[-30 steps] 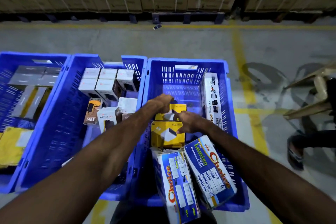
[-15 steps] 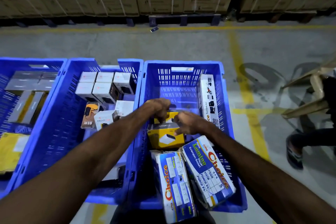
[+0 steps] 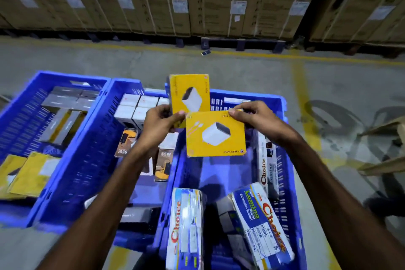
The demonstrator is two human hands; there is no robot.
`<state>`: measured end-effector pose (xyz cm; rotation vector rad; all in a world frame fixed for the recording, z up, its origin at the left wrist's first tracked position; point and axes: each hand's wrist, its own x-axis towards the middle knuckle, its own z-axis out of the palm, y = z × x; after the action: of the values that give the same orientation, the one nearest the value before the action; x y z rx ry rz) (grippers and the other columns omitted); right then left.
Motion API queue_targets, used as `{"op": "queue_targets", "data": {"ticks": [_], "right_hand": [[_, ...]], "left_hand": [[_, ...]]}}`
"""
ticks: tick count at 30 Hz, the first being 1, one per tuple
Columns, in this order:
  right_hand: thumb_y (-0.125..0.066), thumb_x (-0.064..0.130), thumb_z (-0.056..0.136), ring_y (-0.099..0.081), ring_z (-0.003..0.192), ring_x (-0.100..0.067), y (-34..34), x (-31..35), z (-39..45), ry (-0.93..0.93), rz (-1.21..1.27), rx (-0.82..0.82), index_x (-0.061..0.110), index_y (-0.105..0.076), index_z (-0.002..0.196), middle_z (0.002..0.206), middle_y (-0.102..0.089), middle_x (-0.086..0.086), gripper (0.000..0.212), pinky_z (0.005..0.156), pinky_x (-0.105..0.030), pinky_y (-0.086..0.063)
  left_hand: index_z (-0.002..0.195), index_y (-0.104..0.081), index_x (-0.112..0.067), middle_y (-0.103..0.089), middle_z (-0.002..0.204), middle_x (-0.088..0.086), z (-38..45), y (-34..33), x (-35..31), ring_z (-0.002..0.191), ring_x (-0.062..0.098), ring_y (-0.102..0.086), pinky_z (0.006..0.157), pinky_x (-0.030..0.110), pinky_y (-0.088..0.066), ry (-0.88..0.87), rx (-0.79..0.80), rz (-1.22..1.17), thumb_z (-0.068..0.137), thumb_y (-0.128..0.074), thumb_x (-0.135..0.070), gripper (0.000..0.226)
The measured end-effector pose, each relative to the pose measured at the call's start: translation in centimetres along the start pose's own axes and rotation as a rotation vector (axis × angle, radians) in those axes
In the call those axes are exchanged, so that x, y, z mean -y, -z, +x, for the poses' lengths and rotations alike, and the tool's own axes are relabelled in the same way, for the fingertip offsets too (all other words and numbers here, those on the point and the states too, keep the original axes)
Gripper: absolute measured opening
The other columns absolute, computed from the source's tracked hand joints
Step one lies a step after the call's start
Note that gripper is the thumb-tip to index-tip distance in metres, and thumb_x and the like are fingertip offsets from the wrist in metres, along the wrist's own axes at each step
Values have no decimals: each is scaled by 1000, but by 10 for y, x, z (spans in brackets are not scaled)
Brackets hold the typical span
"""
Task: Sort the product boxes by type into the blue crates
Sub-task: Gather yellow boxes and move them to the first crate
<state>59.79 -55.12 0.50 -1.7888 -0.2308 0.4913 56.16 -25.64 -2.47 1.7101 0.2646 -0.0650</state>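
Observation:
Two yellow charger boxes are lifted above the right blue crate (image 3: 287, 173). My left hand (image 3: 160, 125) grips the upright yellow box (image 3: 190, 92) at its lower edge. My right hand (image 3: 256, 118) pinches the top edge of the second yellow box (image 3: 215, 133), which hangs in front and lower. Inside the right crate lie white and blue Choice socket boxes (image 3: 263, 221) and another (image 3: 186, 228); a third (image 3: 266, 160) stands along the right wall. The middle crate (image 3: 87, 160) holds white boxes (image 3: 133, 107) and 65W charger boxes (image 3: 125, 142).
The left crate (image 3: 19, 120) holds grey boxes and yellow packets (image 3: 28, 173). Stacked cardboard cartons on pallets line the far wall. A yellow floor line runs to the right of the crates. Wooden chair legs and a person's foot show at the right edge.
Both hands have risen out of the right crate, each lifting a yellow box up. The camera view tilted upward.

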Motion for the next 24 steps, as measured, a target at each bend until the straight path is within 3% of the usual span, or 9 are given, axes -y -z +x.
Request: {"op": "queue_targets", "data": {"ticks": [3, 5, 8, 11, 13, 15, 18, 21, 24], "right_hand": [[-66, 29, 101, -59, 63, -12, -24, 16, 17, -63, 182, 22, -1, -69, 95, 73, -62, -4, 31, 59, -23, -52], [-67, 30, 99, -57, 61, -15, -47, 26, 28, -145, 250, 12, 4, -68, 96, 70, -62, -5, 26, 55, -24, -52], [-69, 29, 96, -58, 62, -18, -85, 37, 41, -248, 261, 90, 8, -70, 101, 82, -63, -14, 22, 54, -22, -55], [-70, 27, 95, -69, 61, -15, -119, 53, 48, -311, 213, 206, 9, -72, 98, 84, -73, -11, 18, 56, -21, -56], [-72, 28, 94, -69, 59, -14, -143, 69, 54, -316, 166, 258, 11, -73, 94, 83, -71, -10, 18, 51, -20, -52], [-76, 32, 91, -65, 55, -11, -169, 88, 62, -291, 74, 287, 12, -71, 88, 78, -64, -8, 20, 48, -21, -45], [-77, 31, 90, -54, 52, -12, -227, 119, 77, -238, -50, 342, 15, -63, 83, 65, -53, -1, 23, 47, -23, -34], [-75, 27, 93, -51, 50, -15, -296, 144, 93, -222, -81, 411, 12, -62, 95, 62, -52, -3, 20, 41, -20, -34], [-73, 25, 94, -56, 48, -15, -367, 157, 112, -247, -113, 464, 13, -61, 96, 62, -55, -4, 18, 40, -20, -37]], "left_hand": [[94, -75, -8, -77, 81, 3, -19, 28, 11, 65, 13, -65, 58, 28, -46, 97, -108, -234, 96, -71, -14, 8], [85, -67, -6, -69, 70, 0, -33, 48, 22, 53, 8, -56, 53, 25, -45, 158, -175, -344, 96, -71, -13, 13], [99, -65, -4, -51, 80, 8, -60, 87, 41, 60, 15, -45, 49, 25, -43, 206, -258, -422, 83, -85, -24, 33], [95, -65, -4, -42, 65, 5, -90, 125, 59, 58, 17, -40, 47, 24, -38, 234, -371, -478, 88, -79, -16, 20], [80, -63, -7, -41, 60, 2, -110, 150, 65, 50, 14, -39, 44, 23, -37, 257, -421, -500, 90, -76, -15, 19], [60, -53, -17, -35, 50, -5, -124, 175, 70, 41, 10, -32, 41, 22, -33, 254, -491, -492, 92, -74, -14, 38], [54, -55, -20, -35, 50, -4, -143, 227, 75, 40, 11, -32, 40, 20, -30, 295, -613, -498, 91, -75, -13, 43], [50, -58, -18, -38, 53, 0, -153, 282, 84, 49, 18, -36, 38, 19, -32, 319, -708, -453, 90, -76, -15, 43], [44, -55, -15, -39, 39, -5, -155, 337, 88, 40, 20, -36, 39, 21, -32, 353, -764, -397, 89, -73, -14, 49]]}}
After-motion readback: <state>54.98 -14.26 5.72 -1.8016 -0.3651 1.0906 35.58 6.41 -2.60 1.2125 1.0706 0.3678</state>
